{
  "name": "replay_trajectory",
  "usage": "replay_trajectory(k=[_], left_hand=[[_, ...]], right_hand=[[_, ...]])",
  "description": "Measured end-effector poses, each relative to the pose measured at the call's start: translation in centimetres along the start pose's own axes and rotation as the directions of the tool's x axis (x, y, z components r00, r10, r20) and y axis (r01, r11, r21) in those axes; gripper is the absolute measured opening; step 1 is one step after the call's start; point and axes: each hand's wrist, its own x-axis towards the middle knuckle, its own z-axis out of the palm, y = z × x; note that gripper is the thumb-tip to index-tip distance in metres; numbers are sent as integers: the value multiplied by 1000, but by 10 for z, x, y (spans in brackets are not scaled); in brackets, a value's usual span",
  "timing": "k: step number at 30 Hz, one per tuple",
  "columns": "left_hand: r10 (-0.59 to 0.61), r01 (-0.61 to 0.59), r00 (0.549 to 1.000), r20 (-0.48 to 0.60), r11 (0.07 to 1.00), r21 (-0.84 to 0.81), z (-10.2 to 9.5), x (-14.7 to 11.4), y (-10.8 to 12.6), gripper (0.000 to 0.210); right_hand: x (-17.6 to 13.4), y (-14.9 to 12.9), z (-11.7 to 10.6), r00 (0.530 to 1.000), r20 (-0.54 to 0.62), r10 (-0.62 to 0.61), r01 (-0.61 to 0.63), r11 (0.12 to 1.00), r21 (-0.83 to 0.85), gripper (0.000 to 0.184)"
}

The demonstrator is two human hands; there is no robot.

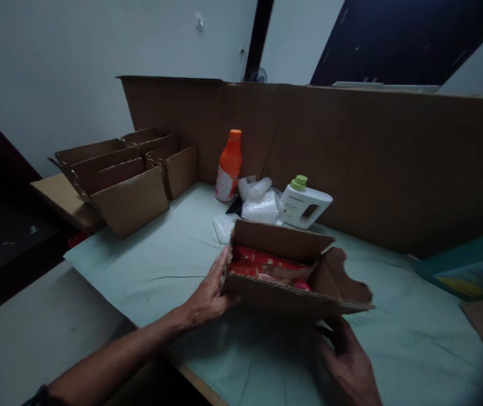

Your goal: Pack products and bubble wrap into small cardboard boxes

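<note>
A small open cardboard box (pixel 284 299) is tilted over the front of the table, its torn flap sticking out on the right. Inside lie a red printed packet (pixel 262 260) and a small pinkish-red item (pixel 301 285), partly hidden by the walls. My left hand (pixel 211 293) grips the box's left end, thumb on the near side and fingers along the edge. Under the right end of the box is my right hand (pixel 343 355), its fingers bent against the lower edge; the fingertips are partly hidden.
Bubble wrap (pixel 260 206) lies behind the box, between an orange bottle (pixel 229 166) and a white jug with a green cap (pixel 304 204). Several open cardboard boxes (pixel 131 197) stand at the left. A tall cardboard panel (pixel 372 158) borders the back; a teal package (pixel 470 265) sits right.
</note>
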Motion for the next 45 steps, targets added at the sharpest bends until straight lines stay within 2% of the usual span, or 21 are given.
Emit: replay_trajectory(k=[3, 6, 10, 12, 16, 19, 22, 24, 26, 29, 31, 33, 35, 37, 40, 42, 45], left_hand=[[30, -23, 996, 90, 997, -74, 15, 40, -3, 98], [39, -32, 996, 75, 996, -89, 18, 54, -5, 88], [4, -1, 999, 47, 998, -62, -2, 49, -13, 82], [-73, 71, 996, -49, 997, -29, -19, 51, -19, 79], [-184, 190, 922, -342, 982, -16, -43, 86, -36, 64], [-223, 207, 878, -424, 975, -83, -46, 122, -54, 51], [-295, 202, 805, -515, 952, -229, -51, 145, -72, 23], [-351, 169, 750, -561, 921, -352, -64, 148, -79, 12], [-404, 118, 715, -570, 874, -471, -85, 140, -79, 11], [-455, 59, 724, -519, 790, -611, -117, 111, -65, 9], [-473, 61, 762, -443, 733, -677, -130, 88, -51, 6], [-483, 106, 811, -331, 677, -728, -131, 68, -36, 6], [-487, 175, 848, -207, 628, -758, -122, 56, -27, 7], [-486, 248, 870, -78, 570, -783, -104, 53, -23, 16], [-500, 328, 863, 71, 448, -832, -70, 58, -25, 32], [-515, 345, 851, 105, 397, -851, -51, 59, -27, 24], [-514, 325, 854, 79, 407, -854, -38, 47, -27, 12]], right_hand=[[19, -8, -10, 996, -43, 79, -80, 997, -25, 61], [38, -14, -12, 992, -17, 122, -123, 988, -96, 53], [50, -9, -5, 993, 9, 119, -116, 985, -129, 51], [51, -2, 2, 995, -4, 101, -100, 989, -110, 52], [48, 11, 12, 997, 15, 77, -75, 992, -102, 53], [44, 14, 13, 997, 30, 69, -64, 987, -151, 51], [42, 14, 13, 997, 32, 72, -66, 984, -164, 50], [42, 14, 13, 997, 42, 59, -53, 989, -135, 52], [43, 15, 14, 998, 43, 45, -41, 994, -97, 57], [46, 17, 16, 994, 85, 63, -57, 995, -76, 66], [49, 18, 16, 990, 112, 89, -79, 993, -93, 68], [50, 20, 16, 991, 109, 83, -70, 991, -117, 65], [50, 20, 17, 994, 102, 36, -24, 992, -120, 61], [49, 18, 18, 994, 103, -22, 32, 995, -97, 58], [49, 10, 19, 994, 103, -46, 53, 996, -66, 59], [49, 2, 18, 993, 116, -27, 34, 998, -57, 60], [44, -6, 16, 987, 159, -24, 34, 997, -66, 58]])
